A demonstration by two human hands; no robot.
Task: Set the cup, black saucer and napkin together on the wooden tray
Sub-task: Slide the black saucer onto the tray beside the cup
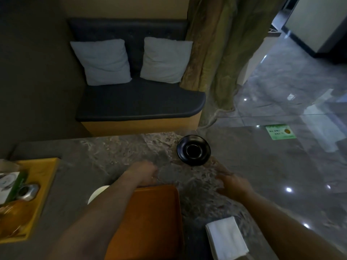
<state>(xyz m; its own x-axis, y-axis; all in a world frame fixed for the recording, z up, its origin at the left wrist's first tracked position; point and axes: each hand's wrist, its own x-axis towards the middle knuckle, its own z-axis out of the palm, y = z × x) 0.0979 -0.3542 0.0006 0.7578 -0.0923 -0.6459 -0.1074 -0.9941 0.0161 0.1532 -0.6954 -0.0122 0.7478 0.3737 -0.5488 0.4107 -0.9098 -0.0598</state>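
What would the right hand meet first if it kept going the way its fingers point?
Probably the black saucer: the right hand lies just short of it, fingers aimed at its near rim over bare marble tabletop. Height above the table is unclear.

Glossy black saucer (193, 150) on the mottled grey, marble-veined desk (122, 152); nearer than the saucer, an orange-brown wooden tray (154, 218), with a plain white napkin (226, 238) to its right and a pale cream cup (97, 193) to its left.
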